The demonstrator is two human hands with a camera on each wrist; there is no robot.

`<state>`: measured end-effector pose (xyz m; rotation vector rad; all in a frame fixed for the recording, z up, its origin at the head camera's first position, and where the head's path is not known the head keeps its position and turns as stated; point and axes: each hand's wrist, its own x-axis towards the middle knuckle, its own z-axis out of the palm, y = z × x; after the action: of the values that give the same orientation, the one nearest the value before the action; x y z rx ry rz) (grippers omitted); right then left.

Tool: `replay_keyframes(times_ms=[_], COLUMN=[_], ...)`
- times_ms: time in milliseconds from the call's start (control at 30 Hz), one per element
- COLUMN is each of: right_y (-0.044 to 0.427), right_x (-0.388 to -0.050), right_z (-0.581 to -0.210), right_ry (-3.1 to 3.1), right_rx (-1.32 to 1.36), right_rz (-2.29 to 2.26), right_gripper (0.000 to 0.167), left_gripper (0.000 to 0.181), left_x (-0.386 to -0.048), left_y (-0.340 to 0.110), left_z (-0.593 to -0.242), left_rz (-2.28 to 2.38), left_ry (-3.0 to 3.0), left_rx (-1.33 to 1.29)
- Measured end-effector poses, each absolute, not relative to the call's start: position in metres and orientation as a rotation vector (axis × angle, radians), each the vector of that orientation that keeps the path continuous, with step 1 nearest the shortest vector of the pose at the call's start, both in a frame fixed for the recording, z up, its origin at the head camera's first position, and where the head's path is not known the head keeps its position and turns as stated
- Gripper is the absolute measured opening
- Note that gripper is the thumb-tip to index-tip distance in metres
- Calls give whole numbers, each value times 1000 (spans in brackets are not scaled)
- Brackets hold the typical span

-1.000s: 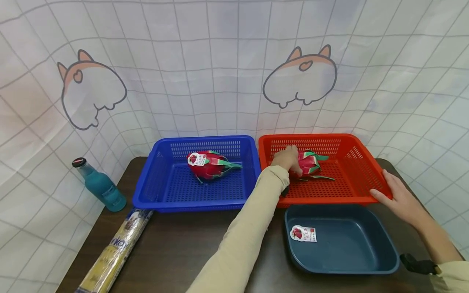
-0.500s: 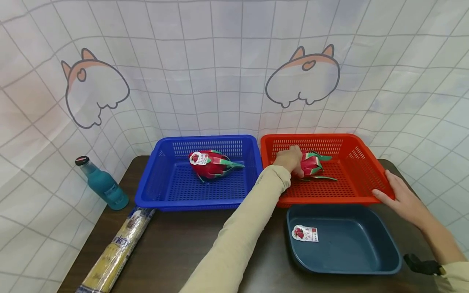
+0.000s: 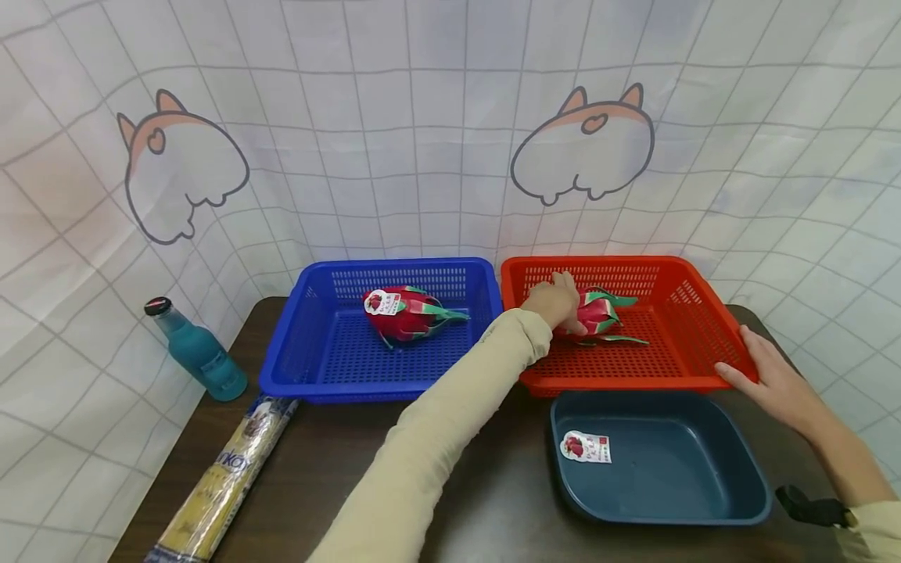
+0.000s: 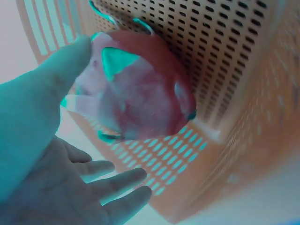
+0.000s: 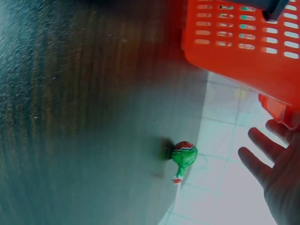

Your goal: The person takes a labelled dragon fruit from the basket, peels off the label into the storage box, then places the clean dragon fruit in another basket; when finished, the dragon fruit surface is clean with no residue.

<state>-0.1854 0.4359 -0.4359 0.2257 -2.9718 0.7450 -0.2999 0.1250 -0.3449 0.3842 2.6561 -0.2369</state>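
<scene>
My left hand (image 3: 554, 303) is inside the red basket (image 3: 662, 375), at the left end of a dragon fruit (image 3: 597, 313). The left wrist view shows that hand (image 4: 51, 187) with fingers spread beside the fruit (image 4: 140, 93), its thumb against or very near the skin; contact is unclear. My right hand (image 3: 781, 383) rests at the red basket's right front corner. In the right wrist view its fingers (image 5: 263, 145) are extended beside the basket wall (image 5: 234, 61). A labelled dragon fruit (image 3: 404, 313) lies in the blue basket (image 3: 373, 391).
A dark teal tray (image 3: 662, 469) with a loose label (image 3: 586, 447) stands before the red basket. At left are a blue bottle (image 3: 204, 356) and a long yellow pack (image 3: 221, 485). A green-wrapped sweet (image 5: 184, 157) shows near the table edge in the right wrist view.
My left hand's fingers have loosened and spread beside the fruit, and the left forearm has shifted leftward. The right hand has kept its place at the basket corner.
</scene>
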Motion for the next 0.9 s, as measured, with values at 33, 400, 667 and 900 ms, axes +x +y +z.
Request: replay_keyframes(times_ms=[33,400,667,900], right_y=[437,424,394,358], right_x=[-185,-183,-188,-186], right_z=[-436,-408,-392,-392], right_ry=[-2970,-2896,-2840,-2820], right_rx=[231,247,317,354], right_rz=[722,406,415,438], right_gripper=[90,89,82,79], left_gripper=[100,80,82,83], left_x=[-299,-297,-276,-247], left_y=[123,85,50,13], left_z=[-343,-340,-339,-351], left_rz=[-264,-159,-132,18], left_ry=[2659,2750,2836,2888], left_rx=[412,883,1002,1008])
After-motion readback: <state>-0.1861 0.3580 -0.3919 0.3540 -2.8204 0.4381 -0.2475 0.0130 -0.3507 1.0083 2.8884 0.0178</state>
